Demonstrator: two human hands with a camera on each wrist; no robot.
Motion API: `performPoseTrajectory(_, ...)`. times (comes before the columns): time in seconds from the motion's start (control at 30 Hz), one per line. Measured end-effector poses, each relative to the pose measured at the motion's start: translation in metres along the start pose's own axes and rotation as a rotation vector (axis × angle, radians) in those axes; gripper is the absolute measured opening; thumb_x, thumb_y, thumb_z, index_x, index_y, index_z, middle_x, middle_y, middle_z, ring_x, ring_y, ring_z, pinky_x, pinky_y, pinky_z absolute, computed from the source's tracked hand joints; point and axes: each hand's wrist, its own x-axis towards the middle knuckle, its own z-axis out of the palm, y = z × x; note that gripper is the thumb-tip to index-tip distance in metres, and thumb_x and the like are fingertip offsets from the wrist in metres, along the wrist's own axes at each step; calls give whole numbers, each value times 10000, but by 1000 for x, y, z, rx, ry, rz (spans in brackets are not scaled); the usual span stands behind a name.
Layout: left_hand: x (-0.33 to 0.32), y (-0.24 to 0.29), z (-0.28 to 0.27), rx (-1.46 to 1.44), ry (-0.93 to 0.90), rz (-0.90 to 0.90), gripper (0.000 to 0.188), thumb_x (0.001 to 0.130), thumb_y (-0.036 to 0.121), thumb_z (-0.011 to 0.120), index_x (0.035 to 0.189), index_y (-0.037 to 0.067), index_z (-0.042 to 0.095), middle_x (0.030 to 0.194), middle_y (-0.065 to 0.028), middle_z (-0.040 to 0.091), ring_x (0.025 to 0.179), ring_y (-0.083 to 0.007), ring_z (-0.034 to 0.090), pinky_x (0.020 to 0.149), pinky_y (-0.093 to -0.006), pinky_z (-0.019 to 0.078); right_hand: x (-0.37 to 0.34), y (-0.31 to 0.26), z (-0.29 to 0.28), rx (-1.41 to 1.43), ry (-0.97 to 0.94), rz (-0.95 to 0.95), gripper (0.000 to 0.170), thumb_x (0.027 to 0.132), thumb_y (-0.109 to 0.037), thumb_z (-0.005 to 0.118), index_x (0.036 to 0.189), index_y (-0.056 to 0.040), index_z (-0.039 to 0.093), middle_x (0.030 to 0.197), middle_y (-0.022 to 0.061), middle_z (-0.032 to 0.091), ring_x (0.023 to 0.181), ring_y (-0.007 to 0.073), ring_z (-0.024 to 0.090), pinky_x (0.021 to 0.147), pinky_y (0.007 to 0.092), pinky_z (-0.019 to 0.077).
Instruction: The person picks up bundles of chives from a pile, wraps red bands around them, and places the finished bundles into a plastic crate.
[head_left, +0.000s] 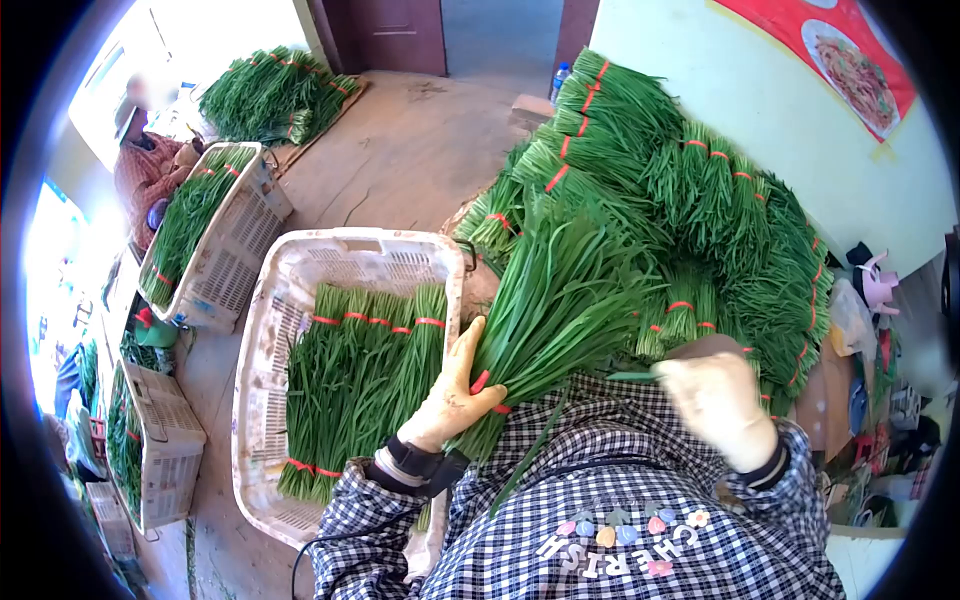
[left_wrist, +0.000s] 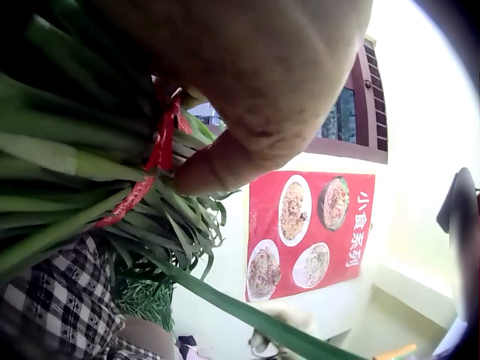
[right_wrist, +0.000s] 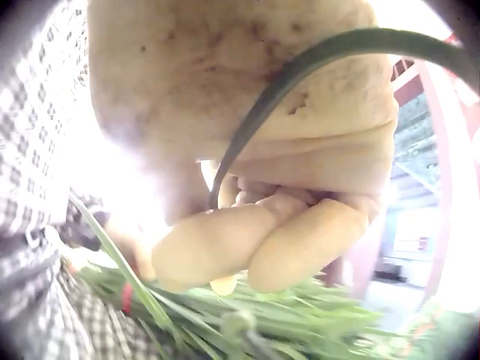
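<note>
My left hand [head_left: 455, 398] grips a large bunch of long green leaves [head_left: 560, 300] near its stem end, beside a red band [head_left: 481, 381]. Up close in the left wrist view, the fingers of the left hand [left_wrist: 247, 97] lie against the red band [left_wrist: 160, 146] around the stalks. My right hand [head_left: 718, 405], blurred, is to the right of the bunch, by the checked shirt. In the right wrist view the right hand [right_wrist: 247, 150] has curled fingers pinching a single green leaf [right_wrist: 300, 67], above the bunch [right_wrist: 285, 307].
A white crate [head_left: 250, 400] at the left holds banded bunches [head_left: 365, 380]. Banded greens are piled high [head_left: 740, 230] at the right. Further crates [head_left: 230, 250] and a seated person [head_left: 145, 165] are at the far left. A bottle [head_left: 560, 82] stands near the doorway.
</note>
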Motion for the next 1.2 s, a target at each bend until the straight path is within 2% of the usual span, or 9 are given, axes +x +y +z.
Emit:
performPoseTrajectory(0.13,10,8,-1,84,-32,-7,1072,881,205,828,1661,-42,134,1705,-250,234,1595,-324,211,1287,-396,192,-112,101,-15,-429,48,385,88,935,-169,678,890,-117,732,775,154,705,718,377,697,635,468,551)
performPoseTrajectory(0.27,27,19,6,198,-29,3,1161,864,284,867,1641,-96,92,1690,-312,201,1595,-372,177,1286,-414,197,-282,182,33,-423,-435,778,146,840,-223,707,859,-117,805,846,157,758,816,370,734,745,503,585)
performPoseTrajectory(0.37,38,26,8,229,-14,-43,1160,858,296,877,1626,-123,115,1669,-324,240,1574,-366,234,1271,-411,240,-343,172,69,-384,-773,1139,350,862,-289,746,1146,-89,789,1124,230,744,1040,407,711,928,512,565)
performPoseTrajectory(0.47,47,11,10,80,43,-126,952,919,293,826,1583,-121,282,1510,-273,515,1403,-303,503,1176,-385,400,-335,181,85,-194,-234,949,353,906,-280,739,1172,-47,754,1128,211,749,1067,412,706,920,495,566)
performPoseTrajectory(0.57,55,19,9,23,-9,-170,790,966,266,775,1544,-98,377,1407,-226,614,1306,-273,580,1121,-376,449,-187,120,42,-117,350,623,314,932,-141,712,1231,-42,708,1162,179,746,1033,391,719,881,466,584)
performPoseTrajectory(0.83,50,-2,23,-168,161,-169,566,975,208,729,1439,-47,529,1257,-184,694,1138,-245,666,1006,-364,520,58,-13,55,-304,143,-447,646,891,-190,717,1509,-128,538,1414,97,626,1327,315,571,1126,440,462)
performPoseTrajectory(0.93,46,0,23,-221,216,-170,528,982,164,707,1435,-44,533,1282,-153,682,1144,-222,649,1013,-349,513,74,-5,110,-591,-86,-385,597,952,-162,535,1549,-157,501,1103,37,662,992,204,661,868,374,529)
performPoseTrajectory(0.97,46,0,22,-349,248,-172,513,987,144,697,1436,-42,533,1298,-144,676,1151,-215,642,1019,-344,510,69,3,118,-495,-48,-405,605,887,-132,606,1490,-128,568,960,16,639,861,205,660,785,364,535)
performPoseTrajectory(1.2,43,4,21,-497,207,-177,428,1035,72,625,1447,-13,544,1317,-98,682,1159,-178,641,1041,-331,503,35,16,124,-210,-9,-363,542,866,-65,598,1405,-106,629,971,62,713,803,254,678,728,388,531)
